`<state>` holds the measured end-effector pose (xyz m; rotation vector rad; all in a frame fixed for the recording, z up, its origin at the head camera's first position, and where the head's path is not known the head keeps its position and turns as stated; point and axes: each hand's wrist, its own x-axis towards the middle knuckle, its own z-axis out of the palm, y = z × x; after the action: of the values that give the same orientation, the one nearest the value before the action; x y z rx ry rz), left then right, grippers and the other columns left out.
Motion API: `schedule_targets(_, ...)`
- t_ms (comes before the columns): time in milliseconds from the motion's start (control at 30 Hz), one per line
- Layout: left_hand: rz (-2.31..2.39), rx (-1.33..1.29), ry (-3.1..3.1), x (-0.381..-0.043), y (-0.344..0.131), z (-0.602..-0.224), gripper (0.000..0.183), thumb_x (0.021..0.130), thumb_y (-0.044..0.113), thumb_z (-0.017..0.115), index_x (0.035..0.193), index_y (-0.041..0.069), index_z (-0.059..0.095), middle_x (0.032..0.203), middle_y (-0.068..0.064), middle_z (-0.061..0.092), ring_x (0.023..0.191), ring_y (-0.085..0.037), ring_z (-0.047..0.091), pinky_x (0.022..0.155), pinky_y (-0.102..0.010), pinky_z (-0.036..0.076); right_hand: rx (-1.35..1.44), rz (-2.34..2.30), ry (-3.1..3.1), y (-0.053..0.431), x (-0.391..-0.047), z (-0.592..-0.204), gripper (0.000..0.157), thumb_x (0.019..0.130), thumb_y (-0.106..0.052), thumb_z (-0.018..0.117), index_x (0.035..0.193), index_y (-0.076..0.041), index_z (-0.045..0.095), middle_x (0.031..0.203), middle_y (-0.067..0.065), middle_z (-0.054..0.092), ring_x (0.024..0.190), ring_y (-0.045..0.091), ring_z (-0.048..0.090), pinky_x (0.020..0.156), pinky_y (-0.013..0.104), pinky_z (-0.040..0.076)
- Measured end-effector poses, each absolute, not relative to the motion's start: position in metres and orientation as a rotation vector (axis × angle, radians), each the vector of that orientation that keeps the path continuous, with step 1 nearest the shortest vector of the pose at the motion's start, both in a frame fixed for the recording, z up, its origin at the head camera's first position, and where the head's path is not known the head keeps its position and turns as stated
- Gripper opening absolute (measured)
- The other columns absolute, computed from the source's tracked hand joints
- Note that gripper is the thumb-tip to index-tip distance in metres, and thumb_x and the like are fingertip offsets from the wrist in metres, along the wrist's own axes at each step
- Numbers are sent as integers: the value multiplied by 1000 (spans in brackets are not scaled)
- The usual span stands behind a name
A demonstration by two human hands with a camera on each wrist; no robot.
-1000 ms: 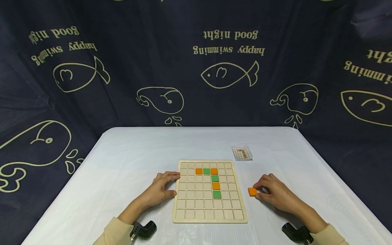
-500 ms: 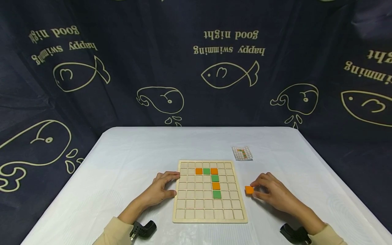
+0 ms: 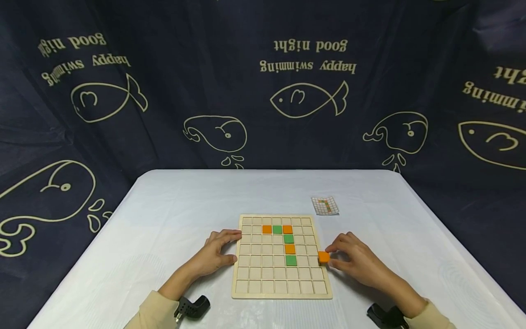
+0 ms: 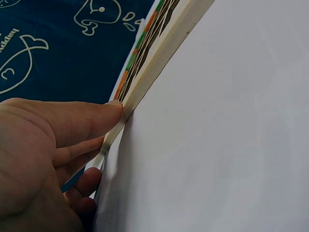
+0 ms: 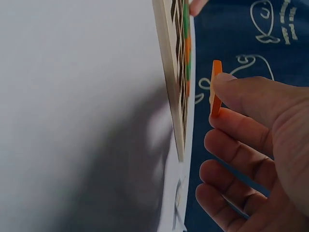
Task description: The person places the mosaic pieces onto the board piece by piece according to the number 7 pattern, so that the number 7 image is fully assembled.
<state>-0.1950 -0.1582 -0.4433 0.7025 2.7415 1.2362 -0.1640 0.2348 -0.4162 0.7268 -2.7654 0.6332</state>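
Observation:
A wooden grid board (image 3: 261, 273) lies flat on the table, with several orange and green square tiles in its cells. Three orange tiles and three green tiles form a bent line across the top and down. The left hand (image 3: 213, 256) touches the board's left edge with thumb and fingertips, fingers mostly straight. Between thumb and index finger, the right hand (image 3: 361, 262) pinches an orange square tile (image 3: 323, 257). In the right wrist view that tile (image 5: 217, 89) is seen edge-on, raised off the table, apart from the board's edge (image 5: 169, 77).
Behind the board's right corner lies a small paper card (image 3: 325, 206) printed with a coloured grid pattern. The white table (image 3: 189, 196) ends at a dark cloth backdrop (image 3: 263, 141) with fish and whale drawings. Black wrist devices (image 3: 193, 307) sit at both sleeves.
My right hand has carried the orange tile leftward from the table beside the board to over the board's right edge. The left hand and board have stayed still.

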Motion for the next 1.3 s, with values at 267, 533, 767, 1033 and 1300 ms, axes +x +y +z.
schedule_targets(267,1227,689,2730,-195,-159,-442,56,79,14,72,132,9,55,143,0,46,113,-17,35,91,-36,26,784,647,-2710,222,-162,-417,21,73,-22,79,92,-24,70,93,-17,58,87,-1,43,76,26,45)
schedule_targets(533,1233,679,2714,-195,-159,-440,56,79,14,71,132,9,54,144,0,45,112,-17,35,91,-36,25,836,656,-2671,209,-160,-421,19,73,-22,78,91,-22,71,91,-17,59,85,-2,41,72,23,42)
schedule_targets(767,1230,673,2728,-195,-158,-440,56,78,12,72,131,9,55,142,0,47,112,-17,35,92,-37,26,905,664,-2653,200,-158,-423,16,76,-23,75,92,-22,71,88,-15,59,82,-2,37,69,19,38)
schedule_targets(1033,1235,661,2704,-194,-158,-440,56,79,13,71,132,9,54,144,1,45,112,-16,34,91,-35,25,954,681,-2662,190,-155,-423,16,80,-30,73,93,-20,71,89,-14,59,83,-1,38,69,19,39)
schedule_targets(1300,1221,683,2730,-195,-158,-442,55,80,16,72,131,9,55,143,-1,46,112,-18,36,91,-36,26,980,669,-2654,180,-152,-422,16,78,-26,75,92,-19,71,86,-14,57,82,0,38,68,18,38)
